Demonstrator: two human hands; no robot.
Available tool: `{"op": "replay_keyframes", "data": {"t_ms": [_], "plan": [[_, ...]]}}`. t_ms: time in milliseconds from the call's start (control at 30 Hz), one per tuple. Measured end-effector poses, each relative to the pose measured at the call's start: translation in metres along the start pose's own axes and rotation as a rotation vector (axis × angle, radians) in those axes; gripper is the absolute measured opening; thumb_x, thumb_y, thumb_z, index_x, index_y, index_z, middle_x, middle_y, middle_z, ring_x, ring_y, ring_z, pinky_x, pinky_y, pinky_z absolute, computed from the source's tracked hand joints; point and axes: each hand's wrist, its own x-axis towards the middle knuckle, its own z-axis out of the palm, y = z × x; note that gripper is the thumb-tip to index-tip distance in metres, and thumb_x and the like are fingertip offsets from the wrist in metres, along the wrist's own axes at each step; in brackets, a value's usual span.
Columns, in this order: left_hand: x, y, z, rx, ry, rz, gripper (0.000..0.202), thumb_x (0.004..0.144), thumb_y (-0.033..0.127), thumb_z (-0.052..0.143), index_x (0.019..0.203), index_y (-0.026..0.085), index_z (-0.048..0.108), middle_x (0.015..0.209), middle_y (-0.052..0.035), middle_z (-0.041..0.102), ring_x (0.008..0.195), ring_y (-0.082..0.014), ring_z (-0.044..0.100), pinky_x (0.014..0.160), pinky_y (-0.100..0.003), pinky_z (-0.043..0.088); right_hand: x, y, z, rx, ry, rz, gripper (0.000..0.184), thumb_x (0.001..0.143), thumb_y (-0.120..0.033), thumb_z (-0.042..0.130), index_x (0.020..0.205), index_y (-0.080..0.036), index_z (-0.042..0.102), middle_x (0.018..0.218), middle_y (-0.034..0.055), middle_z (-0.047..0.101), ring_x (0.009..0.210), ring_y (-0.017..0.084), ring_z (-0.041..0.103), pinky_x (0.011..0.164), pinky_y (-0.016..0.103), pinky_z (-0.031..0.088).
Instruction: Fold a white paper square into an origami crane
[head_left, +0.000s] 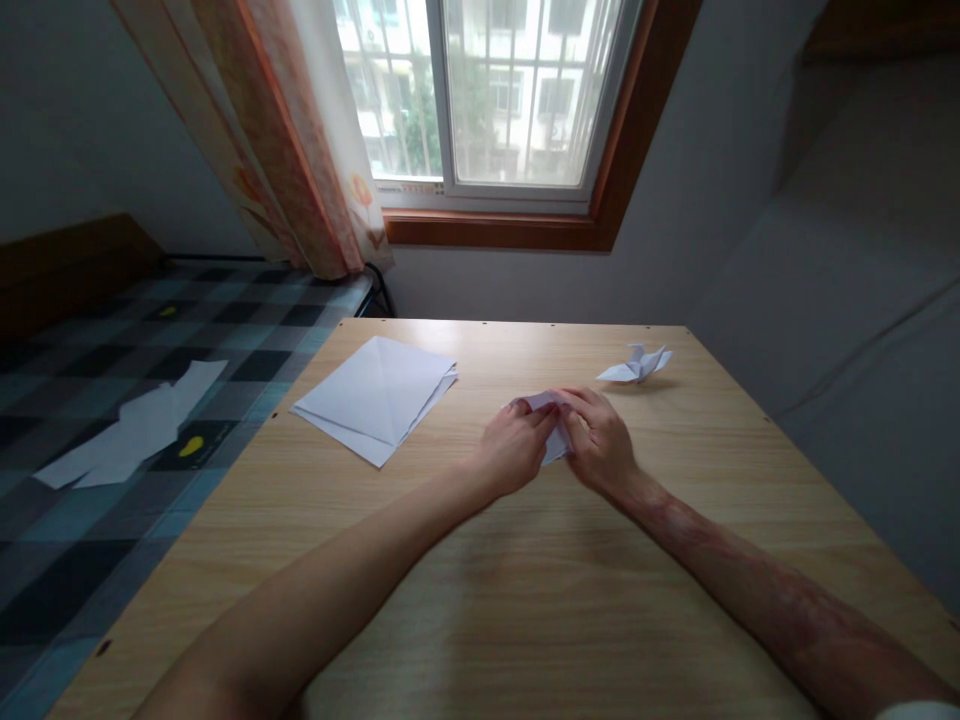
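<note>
Wooden table (525,600) under a window: left hand (514,450) and right hand (600,440) pinch a small folded paper (544,403) between closed fingertips; paper stack (379,395) left of them, folded bird (637,365) just beyond.

Setting: a room in a home, a bedroom by the look of it. A light wood-grain laminate table (525,600) stands beside a bed covered in a blue-and-black checked cloth (112,400). A wood-framed sliding window (495,100) with an orange floral curtain (285,150) faces an apartment block behind bars. Plain grey walls (75,120) enclose the space.
</note>
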Motion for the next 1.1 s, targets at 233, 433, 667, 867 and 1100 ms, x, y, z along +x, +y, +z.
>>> {"op": "replay_keyframes", "data": {"t_ms": [233, 433, 667, 867, 1100], "plan": [[0.000, 0.000, 0.006, 0.044, 0.010, 0.001, 0.043, 0.104, 0.022, 0.055, 0.142, 0.010, 0.069, 0.147, -0.0157, 0.071, 0.118, -0.0346, 0.063, 0.112, -0.050, 0.049, 0.000, 0.011, 0.006, -0.025, -0.058, -0.036, 0.045, 0.115, -0.034, 0.041, 0.147, -0.026, 0.072, 0.150, 0.0111, 0.071, 0.138, 0.033, 0.064, 0.120, 0.057, 0.050], [0.000, 0.002, 0.010, 0.057, 0.047, -0.023, 0.043, 0.105, 0.023, 0.055, 0.144, 0.012, 0.069, 0.149, -0.0157, 0.069, 0.119, -0.0344, 0.062, 0.111, -0.050, 0.049, 0.000, 0.013, 0.010, 0.065, -0.036, 0.007, 0.045, 0.116, -0.037, 0.040, 0.145, -0.023, 0.073, 0.152, 0.0126, 0.071, 0.141, 0.033, 0.063, 0.124, 0.058, 0.046], [0.000, 0.000, 0.008, 0.066, 0.000, 0.013, 0.043, 0.105, 0.021, 0.054, 0.144, 0.012, 0.070, 0.142, -0.0155, 0.073, 0.115, -0.0342, 0.065, 0.106, -0.049, 0.051, -0.003, 0.023, 0.013, 0.156, -0.084, 0.025, 0.048, 0.116, -0.050, 0.042, 0.149, -0.027, 0.069, 0.156, 0.0108, 0.067, 0.147, 0.032, 0.059, 0.128, 0.058, 0.043], [0.003, 0.001, 0.005, 0.065, -0.030, 0.021, 0.039, 0.105, 0.020, 0.053, 0.138, 0.012, 0.073, 0.127, -0.0168, 0.078, 0.113, -0.0339, 0.068, 0.105, -0.050, 0.052, -0.004, 0.021, 0.012, 0.290, -0.167, 0.176, 0.071, 0.111, -0.074, 0.038, 0.157, -0.025, 0.060, 0.161, 0.0145, 0.063, 0.148, 0.036, 0.059, 0.130, 0.059, 0.042], [-0.002, -0.001, -0.001, 0.015, 0.014, 0.038, 0.034, 0.103, 0.022, 0.056, 0.129, 0.015, 0.076, 0.135, -0.0151, 0.077, 0.118, -0.0337, 0.069, 0.109, -0.051, 0.053, -0.004, 0.029, 0.016, 0.431, -0.165, 0.261, 0.048, 0.114, -0.049, 0.039, 0.151, -0.027, 0.063, 0.157, 0.0098, 0.067, 0.149, 0.029, 0.060, 0.132, 0.053, 0.041]]}}
